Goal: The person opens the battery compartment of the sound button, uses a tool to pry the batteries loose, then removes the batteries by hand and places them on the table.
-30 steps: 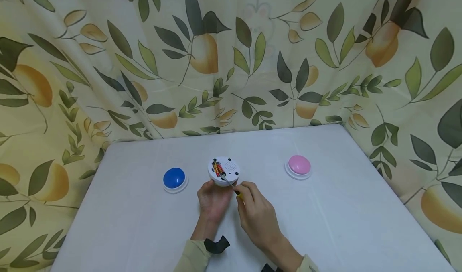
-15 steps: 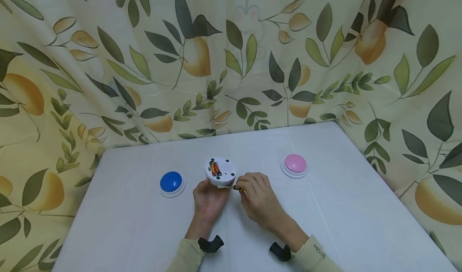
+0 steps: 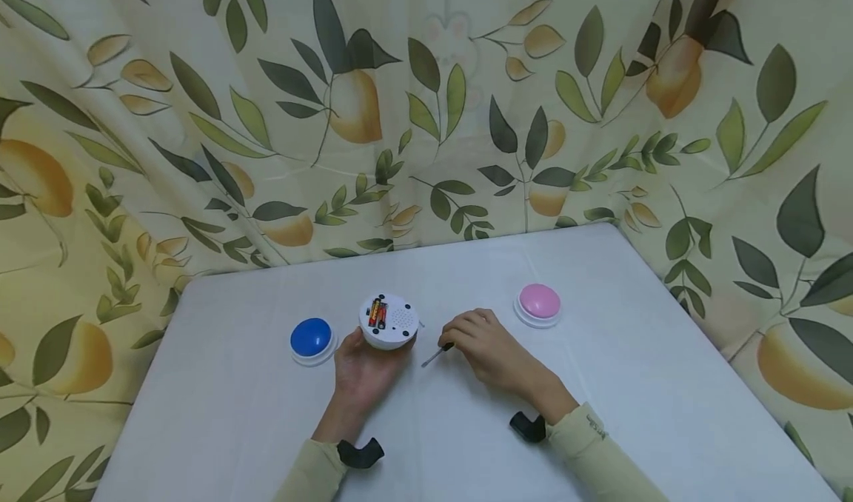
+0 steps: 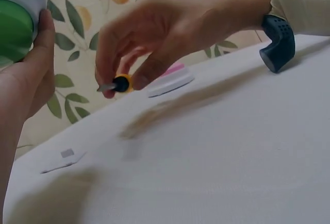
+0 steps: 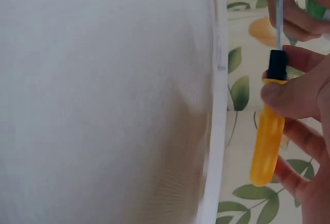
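- Blue button (image 3: 311, 337): found on the table to the left of the round device, dome uppermost, seated in a white ring base; near the left hand.
- Left hand (image 3: 368, 375): positioned below the round device on its near side. Grip confirmed: the round device is held from beneath, with the fingers wrapped about its side.
- Round device (image 3: 389, 322): held above the table between the two buttons, underside turned up. A perforated patch and dark spots are noted on the white underside; the green dome (image 4: 15, 33) is turned downward.
- Batteries (image 3: 377, 314): two noted, side by side in the uncovered compartment on the left part of the round device.
- Flat white piece (image 4: 62, 163): seen lying on the table, below the level of the round device, marked with a grey patch.
- Screwdriver (image 5: 277, 68): held to the right of the round device, tip apart from it and angled down to the left; yellow handle, black collar.
- Right hand (image 3: 486, 345): located right of the round device. Grip confirmed: the screwdriver is pinched between thumb and fingers.
- Pink button (image 3: 539, 301): found on the table, right of and beyond the round device, dome uppermost on a white base.
- Table (image 3: 600, 383): white-covered, extended beneath the round device.
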`<move>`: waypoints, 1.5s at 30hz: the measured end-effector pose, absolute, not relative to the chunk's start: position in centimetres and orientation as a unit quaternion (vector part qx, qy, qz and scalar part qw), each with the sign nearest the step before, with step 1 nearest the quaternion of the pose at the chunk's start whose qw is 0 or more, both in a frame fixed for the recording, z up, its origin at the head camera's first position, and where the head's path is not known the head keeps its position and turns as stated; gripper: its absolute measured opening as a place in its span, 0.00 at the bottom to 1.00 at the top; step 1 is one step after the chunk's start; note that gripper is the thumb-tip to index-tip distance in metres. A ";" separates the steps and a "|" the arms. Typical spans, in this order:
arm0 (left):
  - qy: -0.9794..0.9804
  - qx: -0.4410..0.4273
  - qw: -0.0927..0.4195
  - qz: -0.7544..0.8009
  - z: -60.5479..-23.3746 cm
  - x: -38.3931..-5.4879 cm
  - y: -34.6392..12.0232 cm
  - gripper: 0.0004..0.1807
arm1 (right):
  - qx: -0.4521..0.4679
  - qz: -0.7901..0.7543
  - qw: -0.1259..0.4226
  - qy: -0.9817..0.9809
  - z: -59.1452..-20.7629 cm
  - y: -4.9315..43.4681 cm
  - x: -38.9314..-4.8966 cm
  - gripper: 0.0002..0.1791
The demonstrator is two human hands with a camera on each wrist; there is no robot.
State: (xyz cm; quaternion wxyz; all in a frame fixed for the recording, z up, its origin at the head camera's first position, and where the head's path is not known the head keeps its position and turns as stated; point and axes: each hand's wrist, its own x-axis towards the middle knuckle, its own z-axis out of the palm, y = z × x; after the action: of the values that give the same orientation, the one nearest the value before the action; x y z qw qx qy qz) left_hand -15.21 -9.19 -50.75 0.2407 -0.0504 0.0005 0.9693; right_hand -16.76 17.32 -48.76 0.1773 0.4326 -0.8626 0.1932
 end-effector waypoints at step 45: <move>0.206 0.031 0.384 0.899 -49.6 -12.5 -10.3 0.37 | 0.350 0.251 -0.030 -0.902 -46.7 17.0 -16.8 0.12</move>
State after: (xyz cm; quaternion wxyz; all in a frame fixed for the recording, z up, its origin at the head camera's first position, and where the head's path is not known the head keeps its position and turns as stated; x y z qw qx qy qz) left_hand -12.53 -10.34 -49.57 0.3841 0.0306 0.2064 0.8994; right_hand -16.77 17.03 -46.73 -0.0295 0.3497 -0.9021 0.2512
